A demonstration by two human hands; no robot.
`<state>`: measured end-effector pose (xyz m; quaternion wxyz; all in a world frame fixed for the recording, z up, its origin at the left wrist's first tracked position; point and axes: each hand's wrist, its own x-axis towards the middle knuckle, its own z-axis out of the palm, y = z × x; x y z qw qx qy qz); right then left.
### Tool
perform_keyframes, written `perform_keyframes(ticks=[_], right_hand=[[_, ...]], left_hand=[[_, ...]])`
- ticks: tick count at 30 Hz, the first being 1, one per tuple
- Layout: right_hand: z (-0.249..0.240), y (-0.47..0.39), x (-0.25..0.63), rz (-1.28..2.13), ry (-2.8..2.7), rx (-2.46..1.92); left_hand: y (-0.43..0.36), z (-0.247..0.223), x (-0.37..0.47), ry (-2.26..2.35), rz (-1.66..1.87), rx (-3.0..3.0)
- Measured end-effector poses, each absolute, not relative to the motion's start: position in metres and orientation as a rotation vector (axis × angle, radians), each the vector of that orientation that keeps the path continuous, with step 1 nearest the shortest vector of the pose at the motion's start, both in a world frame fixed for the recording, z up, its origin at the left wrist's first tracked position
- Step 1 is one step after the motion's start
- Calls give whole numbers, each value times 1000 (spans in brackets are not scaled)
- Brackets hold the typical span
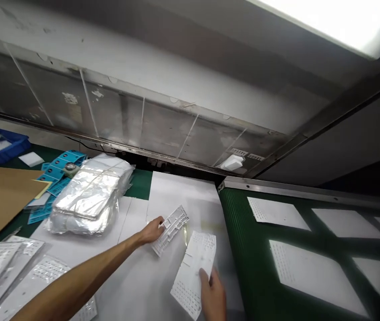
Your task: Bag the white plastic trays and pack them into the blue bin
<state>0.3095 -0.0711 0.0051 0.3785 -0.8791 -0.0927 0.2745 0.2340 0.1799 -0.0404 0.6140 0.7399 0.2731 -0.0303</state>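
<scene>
My left hand point(152, 231) is closed on the left edge of a small white moulded plastic piece point(171, 229) with ribs and slots. Close by, my right hand point(212, 292) grips the right edge of a larger white plastic panel point(195, 269), which has rows of small slots at both ends. The panel is tilted above the white paper on the table point(126, 272). Between the two pieces hangs a thin, shiny strip point(185, 235); what it is attached to I cannot tell.
At right, a green conveyor belt point(240, 232) bears several white panels point(317, 272). Clear plastic bags point(89, 191) lie bundled at left, beside blue label strips point(56, 171). Bagged panels point(12, 263), brown cardboard point(2, 191) and a blue bin point(12, 151) are further left. A metal hood hangs overhead.
</scene>
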Motion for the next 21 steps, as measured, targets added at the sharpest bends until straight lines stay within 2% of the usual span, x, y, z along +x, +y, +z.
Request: perform_keyframes(ticks=[4, 8, 11, 14, 18, 21], right_hand=[[50, -47, 282, 736, -395, -2076], [81, -36, 261, 302, -1047, -1929], [88, -26, 239, -19, -1544, -1655], [94, -23, 225, -148, -1763, -1524], [104, -27, 234, -268, -1648, -1997], [101, -12, 226, -80, -1548, -2335]], left_hand=[[152, -7, 145, 643, -11, 1326], [149, 23, 81, 644, 1, 728], [148, 41, 51, 687, 5, 648], [138, 54, 33, 704, 46, 643], [112, 61, 25, 813, 350, 796], [87, 63, 35, 939, 583, 899]])
